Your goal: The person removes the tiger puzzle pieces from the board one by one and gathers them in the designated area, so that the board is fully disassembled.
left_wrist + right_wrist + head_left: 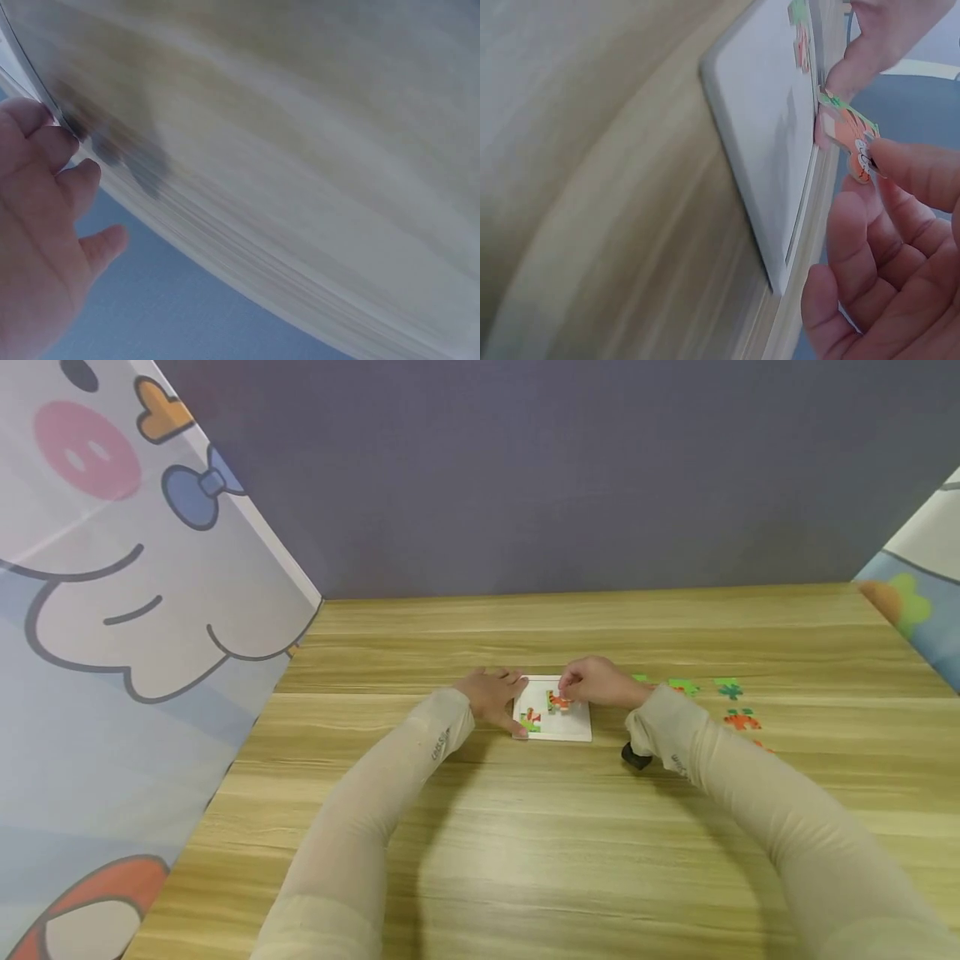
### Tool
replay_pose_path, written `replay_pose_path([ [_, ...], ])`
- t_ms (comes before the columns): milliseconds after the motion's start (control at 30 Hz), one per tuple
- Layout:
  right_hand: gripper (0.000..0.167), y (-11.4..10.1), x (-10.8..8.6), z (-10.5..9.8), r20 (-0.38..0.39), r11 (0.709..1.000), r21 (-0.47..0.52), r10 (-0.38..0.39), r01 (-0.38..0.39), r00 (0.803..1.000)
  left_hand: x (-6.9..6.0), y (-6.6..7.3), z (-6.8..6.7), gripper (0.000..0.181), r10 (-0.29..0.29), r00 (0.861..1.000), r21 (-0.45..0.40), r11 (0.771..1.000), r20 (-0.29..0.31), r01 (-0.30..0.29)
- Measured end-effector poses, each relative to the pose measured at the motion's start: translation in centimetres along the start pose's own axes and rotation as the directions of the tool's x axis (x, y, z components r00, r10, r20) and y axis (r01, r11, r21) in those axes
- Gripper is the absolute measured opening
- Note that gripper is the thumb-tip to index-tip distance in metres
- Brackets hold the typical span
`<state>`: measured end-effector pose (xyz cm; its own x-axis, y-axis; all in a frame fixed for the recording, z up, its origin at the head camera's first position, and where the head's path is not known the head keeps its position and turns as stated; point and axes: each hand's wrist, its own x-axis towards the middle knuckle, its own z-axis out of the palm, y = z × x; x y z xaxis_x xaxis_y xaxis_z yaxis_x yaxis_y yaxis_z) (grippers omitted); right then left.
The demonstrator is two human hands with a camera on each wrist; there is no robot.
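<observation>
A white puzzle tray (573,730) lies flat on the wooden table. In its near left corner sits a green and red puzzle piece (530,720). My left hand (495,695) rests against the tray's left side, fingers spread, with thumb and fingertips on the rim. My right hand (600,682) pinches an orange and green puzzle piece (847,135) between thumb and fingers. In the right wrist view that piece is tilted and held just off the tray's surface. The left wrist view shows the left hand (45,202) at the tray's edge, with little of the tray visible.
Several loose puzzle pieces, among them an orange one (742,720) and a green one (730,688), lie on the table (525,843) right of the right hand. A black object (636,756) shows beneath the right wrist. A grey wall (570,485) stands behind the table.
</observation>
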<state>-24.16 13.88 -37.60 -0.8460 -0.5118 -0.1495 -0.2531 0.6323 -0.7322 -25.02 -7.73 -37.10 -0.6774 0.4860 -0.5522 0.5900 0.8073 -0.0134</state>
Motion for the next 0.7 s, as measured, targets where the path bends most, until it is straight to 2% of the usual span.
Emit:
replay_pose_path([
  [367,0.009,1.6,-2.0,-1.8,-0.050,0.999,0.024,0.032,-0.031,0.998,-0.3,0.1,-0.3,0.108,0.009,1.000,0.017,1.000,0.006,-0.009],
  [600,0.010,2.9,-3.1,-2.8,-0.069,0.999,0.018,0.028,-0.027,0.997,0.0,0.2,0.5,0.105,0.021,0.999,0.129,0.991,-0.034,-0.017],
  [700,0.011,3.3,-3.5,-3.1,-0.080,0.999,-0.011,0.032,-0.033,0.996,0.1,0.1,0.9,0.101,0.028,0.998,0.139,0.990,-0.050,-0.021],
])
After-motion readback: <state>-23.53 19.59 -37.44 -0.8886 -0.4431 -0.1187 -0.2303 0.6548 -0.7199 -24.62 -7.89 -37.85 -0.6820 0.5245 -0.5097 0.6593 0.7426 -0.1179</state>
